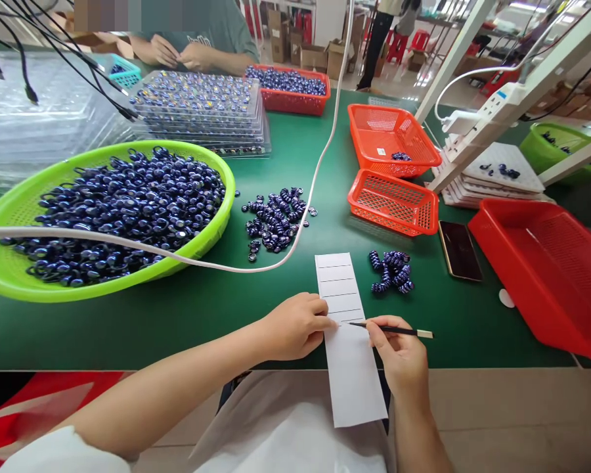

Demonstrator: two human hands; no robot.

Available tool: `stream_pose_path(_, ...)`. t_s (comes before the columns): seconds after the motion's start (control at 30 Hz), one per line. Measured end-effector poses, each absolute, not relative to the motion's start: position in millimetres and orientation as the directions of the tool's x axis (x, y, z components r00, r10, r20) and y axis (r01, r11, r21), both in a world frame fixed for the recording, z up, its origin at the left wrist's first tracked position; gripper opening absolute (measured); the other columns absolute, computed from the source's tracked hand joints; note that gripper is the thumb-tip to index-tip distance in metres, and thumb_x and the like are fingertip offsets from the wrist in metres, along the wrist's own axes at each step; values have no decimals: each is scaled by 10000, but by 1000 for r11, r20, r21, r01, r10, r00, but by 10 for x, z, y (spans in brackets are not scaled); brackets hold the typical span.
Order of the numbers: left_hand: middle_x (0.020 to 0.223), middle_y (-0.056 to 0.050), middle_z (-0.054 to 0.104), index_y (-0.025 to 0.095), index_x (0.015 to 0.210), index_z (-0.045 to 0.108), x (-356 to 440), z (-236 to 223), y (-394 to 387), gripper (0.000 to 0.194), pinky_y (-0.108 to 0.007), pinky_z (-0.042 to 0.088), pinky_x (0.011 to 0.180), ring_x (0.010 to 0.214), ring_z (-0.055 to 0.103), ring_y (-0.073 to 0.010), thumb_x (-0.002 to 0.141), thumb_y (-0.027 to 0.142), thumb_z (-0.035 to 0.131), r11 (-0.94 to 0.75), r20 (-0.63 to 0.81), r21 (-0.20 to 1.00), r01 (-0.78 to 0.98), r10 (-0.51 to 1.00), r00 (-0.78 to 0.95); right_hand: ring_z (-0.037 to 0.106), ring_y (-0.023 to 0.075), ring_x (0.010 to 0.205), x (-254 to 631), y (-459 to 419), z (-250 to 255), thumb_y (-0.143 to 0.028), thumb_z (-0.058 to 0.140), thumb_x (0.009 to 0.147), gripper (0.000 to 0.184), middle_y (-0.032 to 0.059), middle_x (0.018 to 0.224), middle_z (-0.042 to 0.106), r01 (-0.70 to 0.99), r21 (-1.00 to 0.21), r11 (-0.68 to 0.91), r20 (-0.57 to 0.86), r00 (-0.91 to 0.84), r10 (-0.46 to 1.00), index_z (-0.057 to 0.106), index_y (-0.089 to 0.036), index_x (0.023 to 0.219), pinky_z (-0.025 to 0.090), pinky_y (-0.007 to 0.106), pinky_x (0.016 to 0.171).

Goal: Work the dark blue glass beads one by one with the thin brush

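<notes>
A long white paper strip [355,374] lies over the table's front edge, its near end hanging past it. Several dark lines cross its far part. My left hand [295,326] has curled fingers pressing the strip's left side down, its index fingertip close to the lowest line. A slim black pencil [396,329] with a pale end is pinched in my right hand [398,351], its tip touching or just above the paper near that line. Beyond the right hand sit short rows of shiny dark-blue ring-like pieces [391,270].
A green basket [197,259] full of dark-blue pieces stands left, beside a loose pile [276,220]. A white cable [226,267] crosses the table. Orange baskets [394,203], a phone [460,251] and a red tray [546,263] lie right. A person's hands [180,52] are across the table.
</notes>
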State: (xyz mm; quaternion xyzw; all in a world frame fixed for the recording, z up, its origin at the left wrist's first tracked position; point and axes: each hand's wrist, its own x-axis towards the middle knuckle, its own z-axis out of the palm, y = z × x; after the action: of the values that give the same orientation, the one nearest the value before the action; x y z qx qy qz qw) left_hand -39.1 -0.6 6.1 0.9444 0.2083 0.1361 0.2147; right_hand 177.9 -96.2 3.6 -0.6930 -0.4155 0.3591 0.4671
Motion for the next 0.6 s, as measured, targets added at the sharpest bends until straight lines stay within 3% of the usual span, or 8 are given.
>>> stream_pose_path(0.27,811,-58,605,228,1068,732,-384,50,-12,349,-317,413,675,729,546,-187,832,118,499,-824,207,464,324,457,865,559,137,585,1761,-923,1,-497,677,855,290,-7,663,616,323,-917,-234,-132,308,942,683,-207,875,439,227,526)
stream_pose_path(0.6,792,-53,597,231,1055,733,-378,39,-10,325,-320,397,665,707,533,-186,845,142,501,-835,199,446,323,444,873,571,136,592,1764,-927,18,-507,678,850,295,-9,673,629,321,-915,-244,-138,321,937,683,-213,875,449,221,531)
